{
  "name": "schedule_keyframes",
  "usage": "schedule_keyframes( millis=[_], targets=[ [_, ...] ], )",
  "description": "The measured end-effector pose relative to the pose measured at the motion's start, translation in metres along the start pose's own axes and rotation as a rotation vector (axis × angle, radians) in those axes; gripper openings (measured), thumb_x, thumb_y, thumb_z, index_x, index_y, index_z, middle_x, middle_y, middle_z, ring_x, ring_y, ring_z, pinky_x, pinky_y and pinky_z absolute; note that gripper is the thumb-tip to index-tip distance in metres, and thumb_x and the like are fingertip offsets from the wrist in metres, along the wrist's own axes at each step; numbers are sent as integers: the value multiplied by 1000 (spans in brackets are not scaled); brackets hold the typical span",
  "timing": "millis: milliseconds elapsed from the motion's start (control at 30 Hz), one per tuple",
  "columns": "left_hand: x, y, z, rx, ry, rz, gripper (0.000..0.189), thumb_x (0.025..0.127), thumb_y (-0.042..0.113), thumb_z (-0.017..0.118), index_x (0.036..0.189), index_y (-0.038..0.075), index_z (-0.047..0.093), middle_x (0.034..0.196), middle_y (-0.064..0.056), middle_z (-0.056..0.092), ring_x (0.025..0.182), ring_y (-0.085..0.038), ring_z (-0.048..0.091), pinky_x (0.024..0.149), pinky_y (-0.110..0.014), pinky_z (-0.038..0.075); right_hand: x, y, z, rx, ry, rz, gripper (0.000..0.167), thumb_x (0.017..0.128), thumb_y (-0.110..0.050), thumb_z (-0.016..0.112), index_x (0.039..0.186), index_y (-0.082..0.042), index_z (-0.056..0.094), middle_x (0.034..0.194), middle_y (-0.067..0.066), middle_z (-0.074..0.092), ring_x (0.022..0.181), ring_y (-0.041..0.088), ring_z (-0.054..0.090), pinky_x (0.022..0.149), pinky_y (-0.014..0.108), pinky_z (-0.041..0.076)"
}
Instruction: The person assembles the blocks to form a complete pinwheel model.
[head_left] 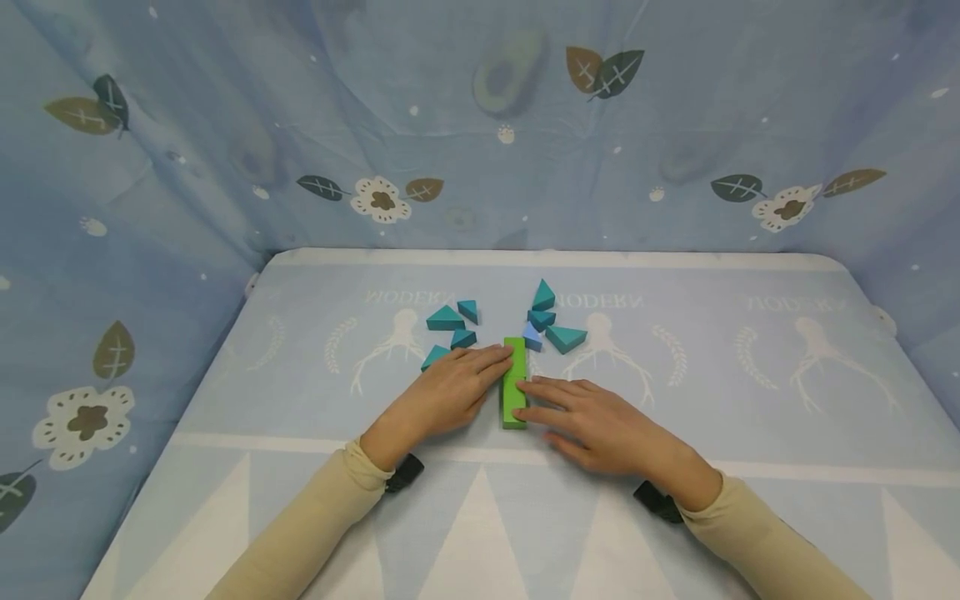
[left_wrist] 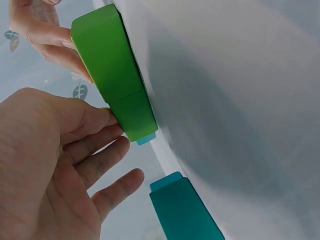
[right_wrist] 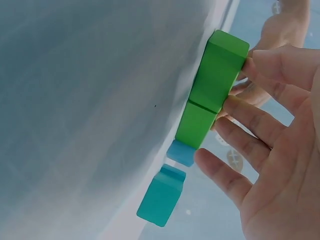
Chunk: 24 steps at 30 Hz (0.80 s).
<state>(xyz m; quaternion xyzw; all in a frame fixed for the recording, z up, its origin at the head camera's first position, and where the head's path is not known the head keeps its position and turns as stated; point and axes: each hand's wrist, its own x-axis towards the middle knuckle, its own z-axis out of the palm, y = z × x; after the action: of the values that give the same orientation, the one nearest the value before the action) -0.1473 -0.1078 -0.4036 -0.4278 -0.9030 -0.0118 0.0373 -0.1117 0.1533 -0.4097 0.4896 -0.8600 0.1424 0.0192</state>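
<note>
Two green blocks, a far one [head_left: 516, 343] and a near one [head_left: 513, 400], stand end to end in a straight row at mid table. My left hand [head_left: 453, 390] touches the far block from the left with its fingertips. From the right, my right hand [head_left: 603, 425] rests its fingertips on the near block, fingers spread and nearly straight. In the right wrist view a thin seam divides the green row [right_wrist: 202, 90]. A small light blue triangular block [head_left: 532, 337] sits close to the row's far end.
Left of the row lie several teal triangular blocks [head_left: 446, 318], one partly hidden by my left hand. More teal blocks [head_left: 566, 337] lie to the right, beyond my right hand. A patterned cloth [head_left: 480, 167] hangs behind the table [head_left: 750, 392].
</note>
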Motion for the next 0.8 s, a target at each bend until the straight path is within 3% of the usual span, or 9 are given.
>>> schedule_keyframes(
  millis=[200, 433, 800],
  targets=[
    [0, 1, 1, 5, 13, 2, 48, 97, 14, 60, 143, 7, 50, 150, -8, 46, 137, -23, 47, 108, -41, 44, 0, -2, 0, -16, 6, 0, 44, 96, -23, 63, 139, -24, 56, 152, 6, 44, 138, 25, 44, 102, 49, 46],
    [1, 1, 0, 6, 1, 18, 52, 95, 15, 64, 145, 17, 49, 150, -9, 46, 136, -25, 47, 107, -43, 44, 0, -4, 1, -67, 30, -24, 43, 95, -24, 63, 138, -22, 57, 150, 8, 46, 137, 28, 45, 101, 49, 47],
    [0, 2, 1, 2, -5, 15, 50, 96, 15, 63, 144, 16, 50, 151, -10, 44, 137, -26, 46, 109, -44, 43, 0, -4, 4, -57, 40, -21, 45, 95, -24, 64, 139, -22, 56, 152, 7, 44, 140, 26, 42, 101, 48, 47]
  ],
)
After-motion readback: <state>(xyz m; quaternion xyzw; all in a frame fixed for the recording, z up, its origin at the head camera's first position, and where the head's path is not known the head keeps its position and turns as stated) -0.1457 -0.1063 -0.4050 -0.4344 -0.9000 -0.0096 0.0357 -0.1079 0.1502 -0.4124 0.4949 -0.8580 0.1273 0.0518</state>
